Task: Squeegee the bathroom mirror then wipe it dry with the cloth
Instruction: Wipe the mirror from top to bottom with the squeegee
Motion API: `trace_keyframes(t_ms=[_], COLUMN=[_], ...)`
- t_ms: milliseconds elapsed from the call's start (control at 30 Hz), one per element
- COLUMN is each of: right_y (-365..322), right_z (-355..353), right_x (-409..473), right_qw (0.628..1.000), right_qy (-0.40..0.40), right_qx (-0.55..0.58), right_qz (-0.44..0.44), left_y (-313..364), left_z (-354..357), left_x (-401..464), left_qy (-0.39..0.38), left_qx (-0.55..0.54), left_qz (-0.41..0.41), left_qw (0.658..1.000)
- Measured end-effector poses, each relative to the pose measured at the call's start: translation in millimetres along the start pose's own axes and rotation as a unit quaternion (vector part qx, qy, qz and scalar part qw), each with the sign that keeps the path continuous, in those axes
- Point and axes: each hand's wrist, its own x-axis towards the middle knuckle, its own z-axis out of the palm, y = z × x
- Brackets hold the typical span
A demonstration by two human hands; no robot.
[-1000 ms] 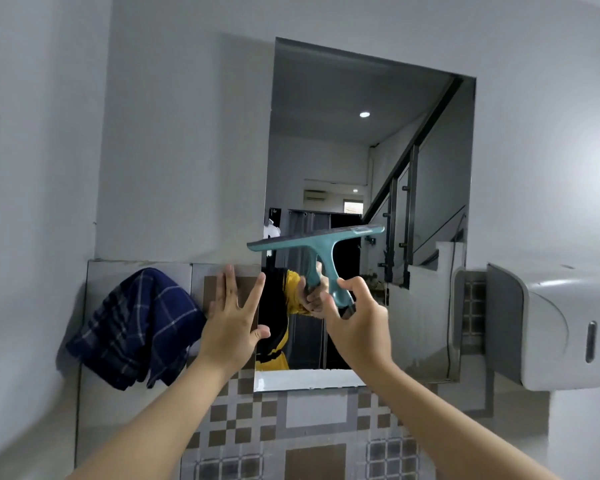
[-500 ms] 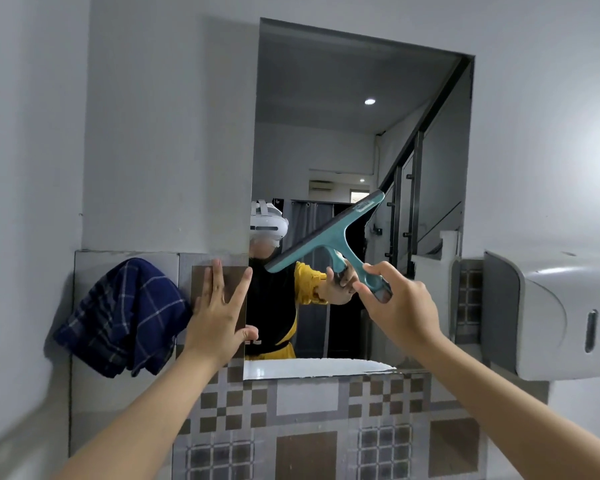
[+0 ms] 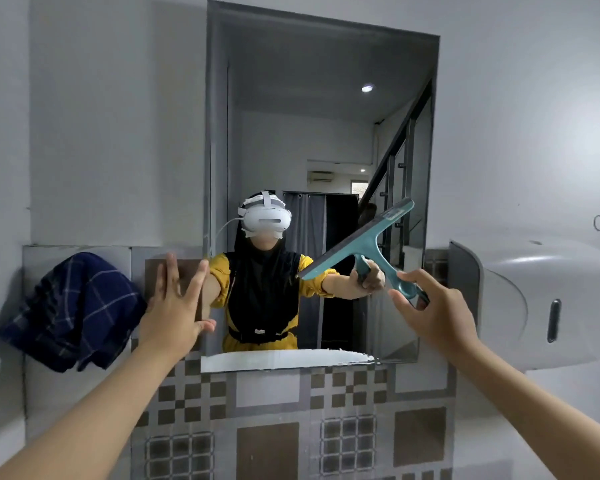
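A tall rectangular mirror (image 3: 326, 109) hangs on the grey wall and reflects a person in yellow with a white headset. My right hand (image 3: 437, 317) grips the handle of a teal squeegee (image 3: 361, 244), whose blade tilts up to the right in front of the mirror's lower right part. My left hand (image 3: 175, 306) is spread flat against the wall tiles at the mirror's lower left edge, holding nothing. A dark blue checked cloth (image 3: 73, 310) hangs on the wall to the left of that hand.
A white wall dispenser (image 3: 534, 299) juts out right of the mirror, close to my right hand. Patterned grey and brown tiles (image 3: 267, 427) cover the wall below. A small ring hook (image 3: 599, 223) sits on the wall at far right.
The squeegee has moved right and its blade has tilted from level to slanting up to the right. The view has risen, showing more of the mirror. My left hand stays put.
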Motion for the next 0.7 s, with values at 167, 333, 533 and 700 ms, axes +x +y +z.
trace_keyframes(t_ms=[167, 333, 533, 700], right_y=[24.6, 32.1, 15.0, -19.4], right_z=[-11.5, -6.5, 10.9, 28.1], right_x=[-8.0, -20.4, -41.6, -51.1], right_qw=[1.0, 0.997, 0.985, 0.964], right_qy=[-0.011, -0.027, -0.042, -0.018], right_qx=[0.018, 0.06, 0.134, 0.188], right_qz=[0.014, 0.04, 0.102, 0.186], left_y=[11.1, 10.7, 11.0, 5.1], left_z=[-4.2, -1.8, -0.8, -0.8], left_x=[-0.5, -0.9, -1.9, -2.1], left_qy=[-0.02, -0.016, -0.011, -0.007], left_qx=[0.021, 0.019, 0.022, -0.005], left_qz=[-0.04, -0.047, -0.054, -0.035], left_qw=[0.999, 0.999, 0.998, 0.999])
